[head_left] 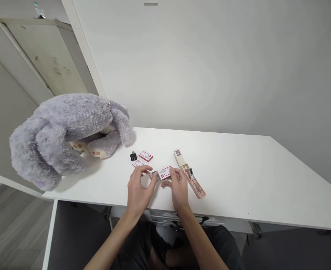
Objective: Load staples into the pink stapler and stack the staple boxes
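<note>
A small red-and-white staple box [164, 172] is held between my hands just above the white tabletop. My right hand [179, 189] grips its right end between thumb and fingers. At the left end, grey staples [154, 174] show out of the box, and my left hand [138, 190] has its thumb and fingers closed around them. Right beside my right hand lies an opened stapler [197, 186], cream at the far end and pink at the near end, its metal inside exposed. Two more red-and-white boxes [146, 155] lie behind my left hand, one partly covered by it.
A black staple remover [133, 156] sits left of the boxes. A large grey plush toy [72, 116] takes up the table's left end. The white table [238, 168] meets a wall behind; drawers with dark handles [203, 219] are below its front edge.
</note>
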A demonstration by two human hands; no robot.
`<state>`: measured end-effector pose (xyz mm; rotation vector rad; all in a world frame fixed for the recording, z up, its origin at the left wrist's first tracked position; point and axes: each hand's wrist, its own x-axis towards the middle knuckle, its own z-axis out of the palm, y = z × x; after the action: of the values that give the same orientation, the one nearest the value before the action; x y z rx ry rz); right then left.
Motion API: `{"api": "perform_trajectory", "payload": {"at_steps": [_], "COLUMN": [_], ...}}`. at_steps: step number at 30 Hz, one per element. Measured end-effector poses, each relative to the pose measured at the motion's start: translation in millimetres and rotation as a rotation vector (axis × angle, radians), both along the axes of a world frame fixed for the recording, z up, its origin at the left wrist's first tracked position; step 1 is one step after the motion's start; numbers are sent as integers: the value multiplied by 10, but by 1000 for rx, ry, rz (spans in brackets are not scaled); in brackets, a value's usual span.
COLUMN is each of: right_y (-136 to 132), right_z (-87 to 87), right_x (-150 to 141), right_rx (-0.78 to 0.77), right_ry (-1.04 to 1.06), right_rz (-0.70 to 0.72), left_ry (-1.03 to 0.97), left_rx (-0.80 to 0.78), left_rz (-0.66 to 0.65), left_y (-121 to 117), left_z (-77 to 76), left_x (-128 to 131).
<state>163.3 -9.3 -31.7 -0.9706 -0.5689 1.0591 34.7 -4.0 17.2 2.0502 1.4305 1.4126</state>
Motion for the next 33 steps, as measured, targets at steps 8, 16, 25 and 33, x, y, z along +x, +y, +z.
{"api": "perform_trajectory", "payload": {"at_steps": [8, 16, 25, 33], "right_y": [8, -19, -35, -35], "right_z": [-21, -1, 15, -15], "right_x": [-11, -22, -15, -5], "right_rx": [1, 9, -27, 4], "right_ry": [-31, -66, -160, -246], "right_rz": [-34, -19, 70, 114], "left_ry": [-137, -248, -366, -398], "left_rx": [-312, -479, -553, -650], "left_rz": [-124, -251, -375, -471], "left_y": [-70, -25, 42, 66], "left_z": [-60, -120, -256, -250], "left_x": [-106, -126, -129, -123]}}
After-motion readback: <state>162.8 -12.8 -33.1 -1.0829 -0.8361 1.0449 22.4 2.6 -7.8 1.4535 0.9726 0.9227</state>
